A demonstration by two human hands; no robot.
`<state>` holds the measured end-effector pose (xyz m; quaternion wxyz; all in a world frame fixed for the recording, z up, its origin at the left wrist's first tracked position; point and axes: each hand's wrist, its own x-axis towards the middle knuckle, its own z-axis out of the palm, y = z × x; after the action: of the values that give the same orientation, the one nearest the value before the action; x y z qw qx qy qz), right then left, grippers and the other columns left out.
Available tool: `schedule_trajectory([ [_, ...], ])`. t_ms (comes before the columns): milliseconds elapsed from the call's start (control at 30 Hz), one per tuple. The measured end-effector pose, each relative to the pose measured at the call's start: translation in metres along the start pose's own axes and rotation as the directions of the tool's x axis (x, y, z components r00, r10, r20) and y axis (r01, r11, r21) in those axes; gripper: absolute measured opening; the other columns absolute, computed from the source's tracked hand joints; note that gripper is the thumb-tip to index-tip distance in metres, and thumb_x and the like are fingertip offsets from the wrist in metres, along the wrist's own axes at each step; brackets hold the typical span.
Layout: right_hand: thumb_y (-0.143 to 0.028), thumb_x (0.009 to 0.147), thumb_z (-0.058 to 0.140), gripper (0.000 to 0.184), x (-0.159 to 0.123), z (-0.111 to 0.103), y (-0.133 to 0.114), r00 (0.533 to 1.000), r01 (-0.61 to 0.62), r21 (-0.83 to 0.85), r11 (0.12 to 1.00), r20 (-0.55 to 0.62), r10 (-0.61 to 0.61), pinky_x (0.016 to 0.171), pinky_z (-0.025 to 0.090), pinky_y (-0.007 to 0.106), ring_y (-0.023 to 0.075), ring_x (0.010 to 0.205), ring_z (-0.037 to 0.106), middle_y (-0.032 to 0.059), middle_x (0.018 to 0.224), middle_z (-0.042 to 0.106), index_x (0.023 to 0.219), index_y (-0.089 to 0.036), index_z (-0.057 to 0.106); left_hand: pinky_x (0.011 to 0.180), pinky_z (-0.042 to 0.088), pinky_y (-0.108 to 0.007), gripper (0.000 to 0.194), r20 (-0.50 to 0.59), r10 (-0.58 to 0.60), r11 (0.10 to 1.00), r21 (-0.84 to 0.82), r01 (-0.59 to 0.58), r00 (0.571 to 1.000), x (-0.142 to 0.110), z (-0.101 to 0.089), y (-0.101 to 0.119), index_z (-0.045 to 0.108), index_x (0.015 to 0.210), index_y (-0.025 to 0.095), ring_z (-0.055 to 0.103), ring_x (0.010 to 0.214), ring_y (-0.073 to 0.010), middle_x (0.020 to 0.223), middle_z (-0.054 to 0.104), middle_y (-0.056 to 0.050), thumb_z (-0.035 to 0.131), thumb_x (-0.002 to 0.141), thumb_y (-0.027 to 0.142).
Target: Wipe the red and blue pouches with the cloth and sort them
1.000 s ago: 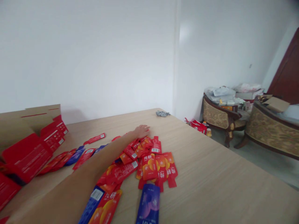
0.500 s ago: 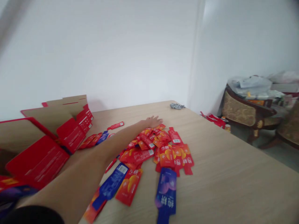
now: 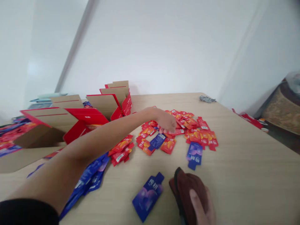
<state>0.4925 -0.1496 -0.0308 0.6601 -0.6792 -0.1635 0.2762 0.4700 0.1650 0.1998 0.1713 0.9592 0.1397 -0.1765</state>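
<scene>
My left arm reaches across the wooden table (image 3: 246, 162), and my left hand (image 3: 167, 121) rests on a spread pile of red pouches (image 3: 187, 126). Its fingers curl down into the pile, and what they grip is hidden. My right hand (image 3: 202, 207) is at the bottom edge, thumb pressed on a dark brown cloth (image 3: 186, 187) that it holds against the table. A blue pouch (image 3: 148, 196) lies just left of the cloth. Another blue pouch (image 3: 194, 154) lies at the near edge of the red pile.
Open red-and-brown cardboard boxes (image 3: 93, 109) stand at the left and back left. A stack of blue pouches (image 3: 91, 175) lies under my left forearm. A small grey rag (image 3: 207, 99) sits at the far corner. Beyond the table's right edge are an armchair (image 3: 281, 109) and red packs (image 3: 248, 118) on the floor.
The view has swung left and down. My left hand has pulled back from the far side of the pile onto its middle. My right hand with the brown cloth has come into view.
</scene>
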Motion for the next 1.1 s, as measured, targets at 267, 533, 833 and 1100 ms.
schedule_trajectory([
  [267, -0.059, 0.083, 0.073, 0.068, 0.003, 0.008, -0.005, 0.979, 0.074, 0.314, 0.946, -0.206, -0.009, 0.086, 0.059, 0.035, 0.0262, 0.111, 0.068, 0.0068, 0.132, 0.068, 0.139, -0.025, 0.06, 0.087, 0.053, -0.036, 0.04, -0.289, -0.155, 0.988, -0.046, 0.148, 0.945, -0.196, 0.143, 0.067, 0.075, 0.109, 0.03, 0.071, 0.093, -0.0238, 0.097, 0.075, -0.004, 0.039, 0.107, 0.048],
  [533, -0.071, 0.084, 0.063, 0.07, 0.007, 0.014, -0.003, 0.96, 0.222, 0.045, 0.974, -0.183, -0.21, 0.086, 0.057, 0.037, 0.0263, 0.105, 0.068, 0.0093, 0.118, 0.07, 0.13, -0.018, 0.063, 0.113, 0.053, -0.04, 0.067, -0.663, -0.021, 0.994, 0.066, 0.087, 0.748, -0.235, 0.329, 0.093, 0.036, 0.161, 0.036, 0.053, 0.14, -0.0241, 0.153, 0.055, -0.006, 0.061, 0.1, 0.046],
  [833, -0.077, 0.079, 0.066, 0.072, 0.003, 0.009, -0.025, 0.954, 0.267, -0.144, 0.953, -0.101, -0.283, 0.075, 0.054, 0.036, 0.0257, 0.088, 0.068, 0.0088, 0.1, 0.072, 0.116, -0.015, 0.065, 0.118, 0.051, -0.041, 0.049, -0.707, 0.082, 0.984, 0.168, 0.054, 0.703, -0.224, 0.375, 0.072, 0.051, 0.152, 0.026, 0.053, 0.143, -0.0242, 0.155, 0.054, -0.006, 0.056, 0.104, 0.035],
  [1100, -0.056, 0.091, 0.07, 0.042, -0.046, 0.038, -0.05, 0.632, 0.774, -0.426, 0.468, 0.549, -0.547, 0.087, 0.051, 0.037, 0.026, 0.098, 0.067, 0.0079, 0.107, 0.071, 0.117, -0.024, 0.062, 0.119, 0.049, -0.04, 0.038, -0.729, 0.217, 0.968, 0.247, -0.046, 0.649, -0.212, 0.384, 0.068, 0.057, 0.145, 0.018, 0.056, 0.14, -0.0235, 0.148, 0.061, -0.009, 0.049, 0.108, 0.025],
])
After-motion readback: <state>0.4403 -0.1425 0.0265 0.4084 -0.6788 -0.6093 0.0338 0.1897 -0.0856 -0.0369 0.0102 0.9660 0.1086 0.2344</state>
